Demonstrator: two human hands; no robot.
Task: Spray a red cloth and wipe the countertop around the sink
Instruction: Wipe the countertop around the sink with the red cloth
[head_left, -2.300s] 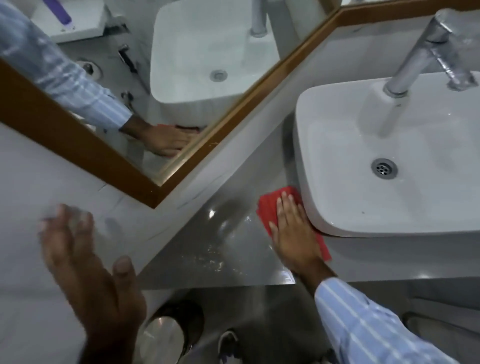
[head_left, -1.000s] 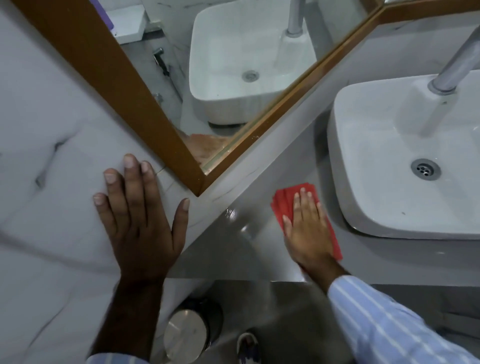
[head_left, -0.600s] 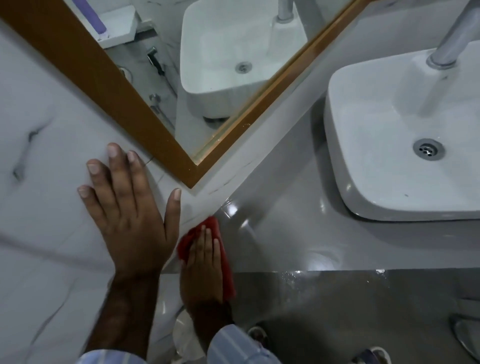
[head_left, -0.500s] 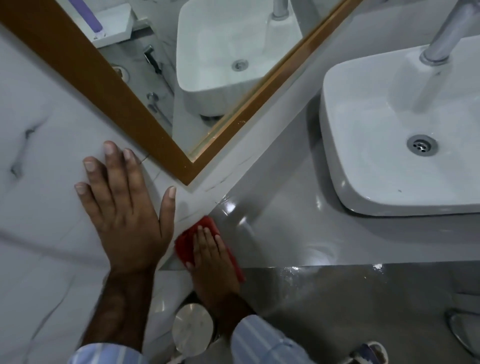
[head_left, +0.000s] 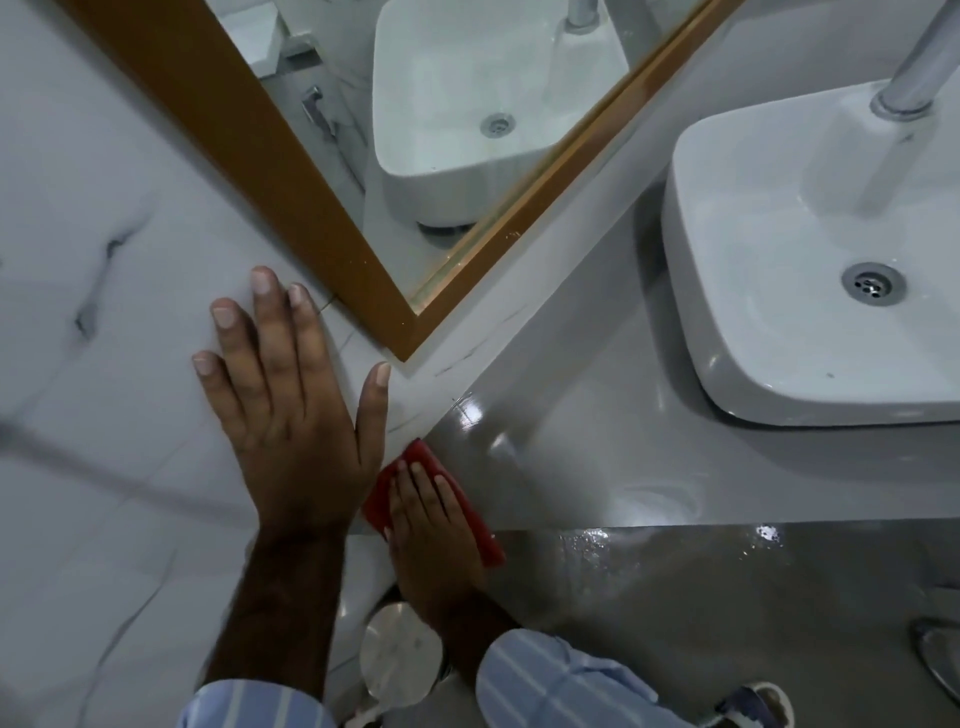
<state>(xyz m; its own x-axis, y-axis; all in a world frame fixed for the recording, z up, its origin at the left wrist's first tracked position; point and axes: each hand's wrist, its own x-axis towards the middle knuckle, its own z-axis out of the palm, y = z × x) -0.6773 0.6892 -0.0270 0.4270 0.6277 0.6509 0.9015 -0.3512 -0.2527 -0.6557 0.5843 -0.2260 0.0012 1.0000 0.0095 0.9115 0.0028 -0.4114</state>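
Observation:
My right hand (head_left: 428, 525) lies flat on a folded red cloth (head_left: 470, 512), pressing it onto the grey countertop (head_left: 582, 457) at its left end, in the corner by the wall. The cloth shows around my fingers and reaches the front edge. My left hand (head_left: 291, 410) is spread flat against the white marbled wall (head_left: 93, 364), holding nothing. The white vessel sink (head_left: 810, 270) sits on the counter to the right, well apart from the cloth. No spray bottle is in view.
A wood-framed mirror (head_left: 322, 218) hangs on the wall above the counter. A chrome tap (head_left: 914, 83) rises behind the sink. Below the counter edge stands a bin with a shiny round lid (head_left: 400, 654), and the floor (head_left: 727, 597) shows wet drops.
My right hand has slid the cloth from beside the sink leftward to the counter's wall corner. My left hand came to rest flat on the wall and stays there.

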